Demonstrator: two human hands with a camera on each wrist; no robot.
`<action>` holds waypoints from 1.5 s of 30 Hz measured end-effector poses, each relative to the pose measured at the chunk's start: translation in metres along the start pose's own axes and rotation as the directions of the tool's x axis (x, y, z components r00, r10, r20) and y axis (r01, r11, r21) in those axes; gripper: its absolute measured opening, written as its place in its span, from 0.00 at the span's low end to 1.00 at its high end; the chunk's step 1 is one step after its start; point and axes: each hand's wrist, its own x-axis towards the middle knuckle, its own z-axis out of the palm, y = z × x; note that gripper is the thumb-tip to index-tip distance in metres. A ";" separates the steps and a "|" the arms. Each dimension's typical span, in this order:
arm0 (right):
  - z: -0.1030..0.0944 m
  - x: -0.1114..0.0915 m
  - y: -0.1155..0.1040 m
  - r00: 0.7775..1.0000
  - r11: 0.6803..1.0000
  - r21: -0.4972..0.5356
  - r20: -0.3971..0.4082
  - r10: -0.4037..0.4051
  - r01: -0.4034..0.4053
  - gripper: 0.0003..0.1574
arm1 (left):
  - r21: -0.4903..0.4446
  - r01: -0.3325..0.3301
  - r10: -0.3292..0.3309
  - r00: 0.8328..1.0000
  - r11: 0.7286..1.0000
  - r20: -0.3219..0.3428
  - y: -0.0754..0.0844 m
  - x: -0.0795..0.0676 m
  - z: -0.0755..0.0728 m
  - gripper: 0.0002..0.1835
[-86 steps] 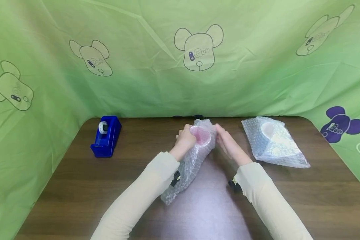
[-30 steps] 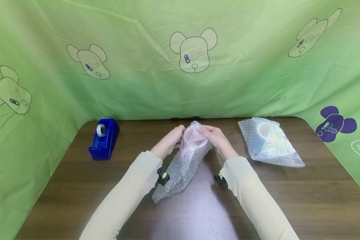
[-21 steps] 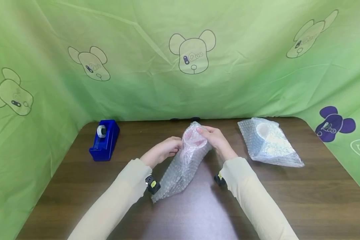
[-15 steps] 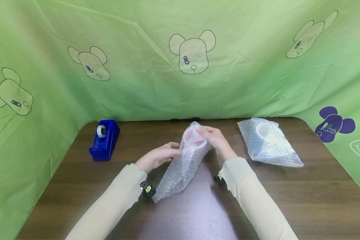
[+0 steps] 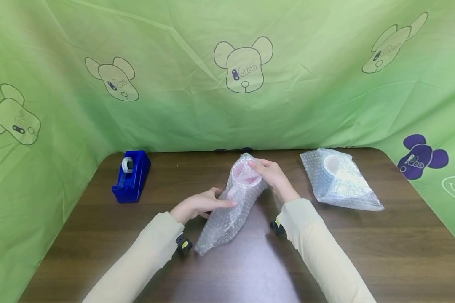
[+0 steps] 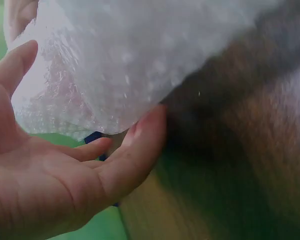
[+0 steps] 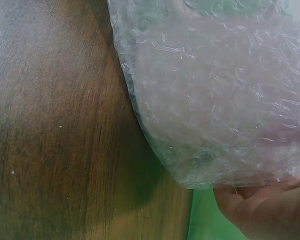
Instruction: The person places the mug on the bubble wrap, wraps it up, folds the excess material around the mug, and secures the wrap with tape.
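Note:
A pink cup [image 5: 246, 173] lies inside clear bubble wrap [image 5: 227, 219], its round rim facing up toward the head camera. My right hand [image 5: 274, 176] grips the wrapped cup at its upper right, the thumb pressed over the rim. My left hand [image 5: 199, 204] is at the left side of the wrap, one digit lying across the top. In the left wrist view the left hand [image 6: 55, 170] is loosely spread, its fingertips touching the edge of the wrap [image 6: 125, 60]. Only part of the right hand [image 7: 270, 207] shows below the wrap in the right wrist view.
A blue tape dispenser [image 5: 132, 176] with a roll of tape stands at the back left of the brown wooden table [image 5: 364, 252]. At the back right lies another bubble-wrapped bundle [image 5: 341, 181] with a white round end. A green printed curtain [image 5: 174, 105] borders the table.
My left hand has slid from beside the cup's rim down the left side of the wrap. The right hand has come onto the rim and stayed there.

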 end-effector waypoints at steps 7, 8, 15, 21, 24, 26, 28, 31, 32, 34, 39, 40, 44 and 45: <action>0.000 -0.001 0.000 1.000 1.000 -0.009 -0.006 -0.008 0.008 0.36 | 0.093 0.069 -0.069 0.998 0.993 0.000 0.003 -0.001 0.002 0.53; 0.000 -0.001 0.000 1.000 1.000 -0.009 -0.005 -0.009 0.009 0.35 | 0.095 0.072 -0.072 0.997 0.993 0.000 0.003 -0.002 0.003 0.53; 0.001 -0.003 -0.001 1.000 1.000 0.006 -0.012 -0.023 0.023 0.35 | 0.079 0.037 -0.034 0.999 0.996 -0.032 0.005 -0.001 0.004 0.51; 0.001 -0.002 0.001 0.999 0.999 -0.013 -0.020 -0.032 0.032 0.38 | 0.126 0.008 0.008 0.992 0.992 -0.129 0.014 0.000 0.002 0.50; 0.002 0.000 0.001 1.000 1.000 0.007 -0.014 -0.014 0.014 0.36 | 0.075 -0.016 0.025 0.992 0.997 -0.120 0.019 -0.001 -0.001 0.48; 0.002 0.001 0.001 1.000 1.000 0.012 -0.015 -0.001 0.001 0.35 | -0.007 -0.039 0.038 0.994 0.999 -0.098 0.020 -0.002 -0.006 0.44; 0.002 0.002 0.000 1.000 1.000 0.012 -0.015 0.011 -0.011 0.35 | -0.120 -0.065 0.057 0.996 0.991 -0.072 0.019 -0.003 -0.011 0.39; 0.001 0.001 -0.001 1.000 1.000 0.002 -0.015 0.015 -0.015 0.36 | -0.305 -0.119 0.110 0.993 0.945 -0.047 0.013 -0.006 -0.020 0.31; 0.001 0.000 -0.001 1.000 1.000 0.000 -0.017 0.015 -0.015 0.36 | -0.354 -0.140 0.138 0.990 0.925 -0.031 0.011 -0.007 -0.023 0.29; 0.001 -0.001 -0.002 1.000 1.000 0.001 -0.018 0.013 -0.013 0.36 | -0.399 -0.189 0.205 0.979 0.897 -0.004 0.004 -0.010 -0.028 0.28; 0.002 -0.001 -0.002 1.000 1.000 -0.004 -0.022 0.019 -0.019 0.37 | -0.306 -0.334 0.383 0.916 0.892 0.119 -0.009 -0.019 -0.034 0.28; 0.002 -0.001 -0.001 1.000 1.000 -0.006 -0.021 0.017 -0.018 0.36 | -0.278 -0.361 0.408 0.903 0.890 0.134 -0.011 -0.020 -0.034 0.28; 0.003 0.000 0.000 1.000 1.000 -0.009 -0.021 0.011 -0.011 0.36 | -0.065 -0.469 0.473 0.878 0.881 0.075 -0.011 -0.023 -0.028 0.21; 0.003 0.000 0.000 1.000 1.000 -0.009 -0.021 0.008 -0.008 0.36 | 0.030 -0.494 0.493 0.869 0.869 0.033 -0.009 -0.024 -0.025 0.19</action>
